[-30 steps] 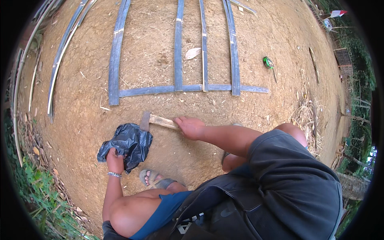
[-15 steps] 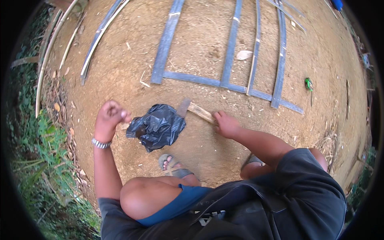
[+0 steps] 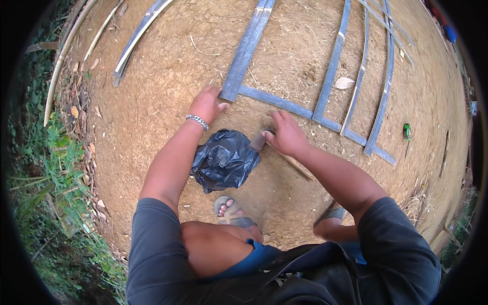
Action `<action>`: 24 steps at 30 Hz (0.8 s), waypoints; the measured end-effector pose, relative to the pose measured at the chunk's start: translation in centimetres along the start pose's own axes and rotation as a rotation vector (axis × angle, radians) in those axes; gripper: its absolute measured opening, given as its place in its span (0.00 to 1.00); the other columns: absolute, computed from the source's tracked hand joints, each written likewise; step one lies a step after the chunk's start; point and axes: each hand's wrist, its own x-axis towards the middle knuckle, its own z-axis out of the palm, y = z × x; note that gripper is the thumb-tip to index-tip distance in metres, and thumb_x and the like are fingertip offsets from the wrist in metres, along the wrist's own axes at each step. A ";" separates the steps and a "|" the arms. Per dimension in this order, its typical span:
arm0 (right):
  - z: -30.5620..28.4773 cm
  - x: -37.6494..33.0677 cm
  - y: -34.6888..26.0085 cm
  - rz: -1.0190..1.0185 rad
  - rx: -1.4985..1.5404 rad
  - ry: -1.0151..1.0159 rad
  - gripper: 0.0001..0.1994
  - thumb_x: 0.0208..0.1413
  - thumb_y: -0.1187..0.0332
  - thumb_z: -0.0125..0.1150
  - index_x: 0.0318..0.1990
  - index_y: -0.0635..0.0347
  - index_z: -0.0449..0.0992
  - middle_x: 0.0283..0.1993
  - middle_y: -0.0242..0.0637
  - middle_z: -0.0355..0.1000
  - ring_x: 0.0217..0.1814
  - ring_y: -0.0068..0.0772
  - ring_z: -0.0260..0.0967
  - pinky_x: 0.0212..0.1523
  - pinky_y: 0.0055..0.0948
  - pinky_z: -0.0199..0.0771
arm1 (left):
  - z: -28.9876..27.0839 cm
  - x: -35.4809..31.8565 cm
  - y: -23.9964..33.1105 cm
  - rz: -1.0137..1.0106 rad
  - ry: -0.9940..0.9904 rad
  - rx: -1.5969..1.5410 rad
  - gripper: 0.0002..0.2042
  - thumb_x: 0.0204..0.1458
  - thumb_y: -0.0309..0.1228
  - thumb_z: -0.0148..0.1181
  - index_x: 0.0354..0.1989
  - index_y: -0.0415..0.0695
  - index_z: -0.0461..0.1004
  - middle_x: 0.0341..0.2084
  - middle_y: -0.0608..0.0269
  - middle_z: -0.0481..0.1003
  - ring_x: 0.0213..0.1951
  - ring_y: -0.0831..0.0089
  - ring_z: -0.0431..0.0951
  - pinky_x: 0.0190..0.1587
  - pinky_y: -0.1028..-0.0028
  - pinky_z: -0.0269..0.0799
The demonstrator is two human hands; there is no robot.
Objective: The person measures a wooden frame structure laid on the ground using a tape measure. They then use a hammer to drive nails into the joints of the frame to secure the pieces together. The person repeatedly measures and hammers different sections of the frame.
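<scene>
My left hand [image 3: 207, 105] is open beside the near end of a wide grey-blue slat [image 3: 244, 61], its fingertips at the slat's edge. My right hand [image 3: 286, 133] is open too, thumb and fingers apart, over a short tool with a flat metal head [image 3: 259, 140] and a wooden handle [image 3: 297, 165]. This hand partly hides the tool, which lies on the ground. A crumpled black plastic bag [image 3: 226, 160] lies between my forearms, next to the metal head. From the wide slat's end a cross slat [image 3: 279, 102] runs to the right, meeting several long slats.
A green tape measure [image 3: 407, 131] lies on the dirt at the right. A dry leaf [image 3: 344, 83] sits between two slats. More strips [image 3: 140, 38] lie at the far left, near a long pale pole [image 3: 63, 56]. Green plants [image 3: 66, 178] border the left side.
My left hand has moved forward and right, from beside the bag to the wide slat's end. The right hand has let go of the tool's handle and moved forward, opening. The view has shifted.
</scene>
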 end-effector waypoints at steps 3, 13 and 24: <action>0.4 0.8 -0.7 0.008 0.082 0.008 0.29 0.57 0.59 0.69 0.64 0.59 0.69 0.60 0.49 0.68 0.65 0.54 0.66 0.64 0.46 0.70 | 0.6 0.3 -0.4 -0.035 0.015 -0.044 0.26 0.47 0.37 0.76 0.53 0.40 0.78 0.47 0.53 0.78 0.47 0.54 0.80 0.51 0.62 0.78; 1.3 -3.7 2.0 0.111 0.169 0.010 0.29 0.57 0.61 0.70 0.64 0.57 0.68 0.58 0.48 0.68 0.64 0.54 0.67 0.63 0.45 0.70 | 1.5 0.3 -1.9 0.082 0.115 -0.054 0.23 0.45 0.41 0.77 0.48 0.43 0.80 0.40 0.58 0.79 0.42 0.57 0.81 0.45 0.62 0.79; 1.4 -5.9 2.8 0.182 0.140 0.087 0.28 0.57 0.62 0.70 0.64 0.57 0.69 0.57 0.49 0.68 0.61 0.56 0.68 0.61 0.46 0.72 | 0.2 0.3 -1.7 0.027 0.083 -0.308 0.22 0.47 0.32 0.76 0.52 0.41 0.80 0.44 0.57 0.81 0.40 0.63 0.83 0.44 0.68 0.79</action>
